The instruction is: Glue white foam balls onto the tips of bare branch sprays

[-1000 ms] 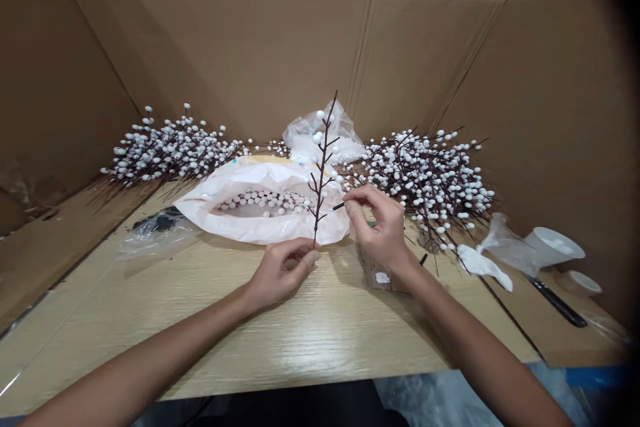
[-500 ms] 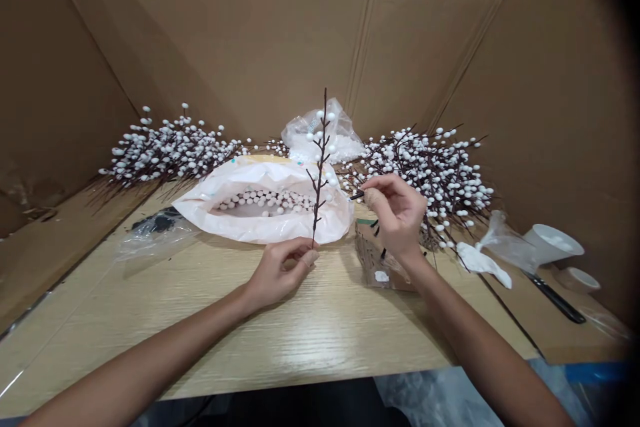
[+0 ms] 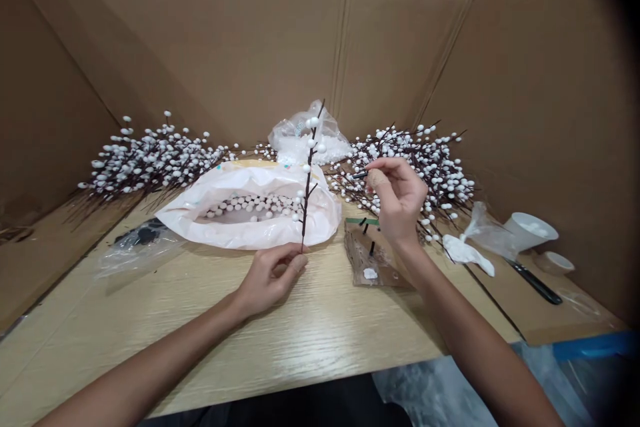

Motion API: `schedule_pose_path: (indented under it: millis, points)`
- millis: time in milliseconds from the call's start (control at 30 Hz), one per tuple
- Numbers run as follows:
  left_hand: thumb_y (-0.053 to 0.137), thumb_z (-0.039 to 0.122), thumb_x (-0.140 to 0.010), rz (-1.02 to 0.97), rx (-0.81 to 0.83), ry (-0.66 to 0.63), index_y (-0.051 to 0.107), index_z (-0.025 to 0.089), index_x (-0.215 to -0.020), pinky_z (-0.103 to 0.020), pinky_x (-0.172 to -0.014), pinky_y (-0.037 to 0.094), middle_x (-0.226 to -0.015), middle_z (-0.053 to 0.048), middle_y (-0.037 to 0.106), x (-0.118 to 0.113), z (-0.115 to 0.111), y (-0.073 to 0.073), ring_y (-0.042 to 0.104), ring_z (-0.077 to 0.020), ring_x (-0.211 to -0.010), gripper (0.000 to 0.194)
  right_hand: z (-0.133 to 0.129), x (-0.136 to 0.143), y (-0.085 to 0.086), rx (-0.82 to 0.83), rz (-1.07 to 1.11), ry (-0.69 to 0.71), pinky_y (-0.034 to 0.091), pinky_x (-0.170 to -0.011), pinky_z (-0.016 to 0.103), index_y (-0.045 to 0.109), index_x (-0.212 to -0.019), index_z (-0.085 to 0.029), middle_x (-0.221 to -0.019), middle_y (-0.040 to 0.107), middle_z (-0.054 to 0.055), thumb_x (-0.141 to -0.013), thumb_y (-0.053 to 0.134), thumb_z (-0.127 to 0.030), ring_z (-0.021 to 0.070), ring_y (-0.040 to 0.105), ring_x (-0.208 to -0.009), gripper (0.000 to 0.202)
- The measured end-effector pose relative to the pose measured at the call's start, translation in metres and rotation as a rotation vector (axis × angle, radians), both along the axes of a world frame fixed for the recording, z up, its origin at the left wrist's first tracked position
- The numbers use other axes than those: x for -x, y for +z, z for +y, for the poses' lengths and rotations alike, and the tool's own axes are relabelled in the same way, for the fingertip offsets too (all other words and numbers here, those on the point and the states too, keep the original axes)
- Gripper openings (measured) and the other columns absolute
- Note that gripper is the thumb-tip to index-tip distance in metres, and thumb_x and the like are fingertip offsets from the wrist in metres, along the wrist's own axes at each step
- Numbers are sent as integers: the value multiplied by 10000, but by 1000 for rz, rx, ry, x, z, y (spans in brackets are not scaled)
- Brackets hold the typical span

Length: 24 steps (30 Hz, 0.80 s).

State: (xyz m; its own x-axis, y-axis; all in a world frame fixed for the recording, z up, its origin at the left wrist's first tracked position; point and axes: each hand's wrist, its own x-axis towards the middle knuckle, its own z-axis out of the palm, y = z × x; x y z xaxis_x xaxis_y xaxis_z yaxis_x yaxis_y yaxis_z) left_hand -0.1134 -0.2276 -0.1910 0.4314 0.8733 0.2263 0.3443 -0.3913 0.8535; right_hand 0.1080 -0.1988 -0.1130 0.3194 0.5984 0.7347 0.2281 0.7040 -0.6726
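Note:
My left hand (image 3: 273, 278) pinches the bottom of a dark brown artificial berry stem (image 3: 307, 190), which stands nearly upright. White berries sit on some of its twigs. To its right, my right hand (image 3: 400, 197) is closed on a thin black stick (image 3: 359, 175) whose tip points left, apart from the stem; its exact kind is unclear. Below that hand lies a cardboard block (image 3: 357, 260) with several short black pieces standing in it and a white dab on its front. Behind the stem, an open white bag (image 3: 240, 235) holds many white berries.
Piles of white-berry stems lie at the back left (image 3: 150, 160) and back right (image 3: 435, 170). Between them is a clear bag of white pieces (image 3: 310, 147). At right are a black-handled knife (image 3: 537, 282), a cup (image 3: 533, 230) and a tape roll (image 3: 555, 262). Cardboard walls (image 3: 260, 47) enclose the table.
The berry stem has turned in my left hand, so its twigs and berries face differently. My right hand with the black stick has risen slightly from the stem's side. The whole view has shifted.

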Motion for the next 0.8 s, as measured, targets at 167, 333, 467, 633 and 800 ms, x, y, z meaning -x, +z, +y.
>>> schedule_pose_path:
  millis: [167, 333, 467, 633, 800]
  points:
    - [534, 329, -893, 46, -60, 6, 662, 136, -983, -238, -681, 540, -854, -63, 702, 0, 0, -1, 672, -171, -738, 248, -6, 1, 2, -34, -29, 94, 450, -580, 267, 621, -833, -209, -750, 579, 0, -824, 542, -172, 107, 538, -627, 88]
    - [523, 306, -898, 83, -121, -6, 668, 131, -974, -225, -670, 531, -854, -63, 716, -1, -1, 1, 670, -163, -728, 240, -13, 2, 4, -59, -104, 85, 468, -607, 280, 633, -838, -214, -776, 610, 8, -838, 543, -188, 123, 571, -672, 95]
    - [524, 280, -895, 107, -192, -12, 675, 132, -942, -209, -659, 515, -835, -53, 717, -2, -2, 5, 655, -151, -717, 216, -15, 4, 4, -94, -165, 77, 459, -625, 290, 642, -829, -210, -779, 616, 10, -827, 543, -151, 134, 574, -708, 115]
    - [527, 250, -891, 110, -236, -22, 673, 133, -944, -209, -668, 514, -839, -51, 719, -3, -3, 5, 652, -150, -729, 194, -14, 3, 3, -118, -198, 44, 437, -606, 288, 651, -835, -197, -770, 615, 8, -812, 554, -134, 133, 562, -691, 119]
    - [532, 227, -889, 93, -257, -32, 670, 124, -943, -197, -649, 515, -862, -60, 722, -2, -2, 3, 659, -148, -741, 180, -12, 1, 3, -177, -155, 29, 437, -607, 279, 656, -823, -187, -749, 613, 1, -802, 551, -111, 127, 562, -682, 131]
